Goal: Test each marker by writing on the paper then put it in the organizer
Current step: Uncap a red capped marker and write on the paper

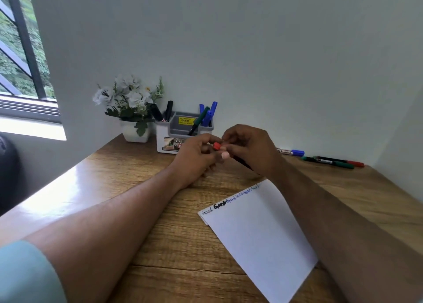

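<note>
Both hands meet above the desk in front of the grey and white organizer (164, 140). My left hand (194, 156) pinches the red cap (217, 146) of a marker. My right hand (249, 149) grips that marker's dark barrel (242, 163), which slants down to the right. The white paper (263, 234) lies nearer to me, with several written words along its top edge. Black, green and blue markers stand in the organizer. Three loose markers rest at the back right: a blue-capped one (294, 152), a green one (329, 162) and a red-capped one (343, 161).
A white pot of white flowers (130, 110) stands left of the organizer against the wall. A window (20, 50) is at the far left. The wooden desk (137, 188) ends at walls behind and to the right.
</note>
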A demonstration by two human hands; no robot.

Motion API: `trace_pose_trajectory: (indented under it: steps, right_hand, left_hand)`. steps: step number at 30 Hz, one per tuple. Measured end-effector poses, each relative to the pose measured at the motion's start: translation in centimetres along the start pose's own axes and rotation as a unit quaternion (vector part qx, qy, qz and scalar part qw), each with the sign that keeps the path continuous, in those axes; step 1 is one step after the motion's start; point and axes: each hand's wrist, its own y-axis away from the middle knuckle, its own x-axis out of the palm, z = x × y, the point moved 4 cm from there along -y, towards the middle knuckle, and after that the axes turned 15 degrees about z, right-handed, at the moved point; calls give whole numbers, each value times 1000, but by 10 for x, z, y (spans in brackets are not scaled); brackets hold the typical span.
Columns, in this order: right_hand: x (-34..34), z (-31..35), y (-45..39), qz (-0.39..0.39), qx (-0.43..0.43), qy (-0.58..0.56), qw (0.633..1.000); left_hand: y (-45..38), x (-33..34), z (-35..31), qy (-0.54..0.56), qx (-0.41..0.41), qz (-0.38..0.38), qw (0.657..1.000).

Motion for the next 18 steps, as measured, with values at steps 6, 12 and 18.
trace_pose_trajectory:
  steps: [6,12,18]
  right_hand:
    - [-16,-41,14,-6,104,-118,988]
    - [9,-30,2,41,55,12,998]
    - [12,-31,4,4,33,23,999]
  left_hand:
    - [-1,-8,4,141,8,-58,988]
    - [-1,-8,1,211,-11,-39,977]
    - [-2,-3,2,185,-28,-27,982]
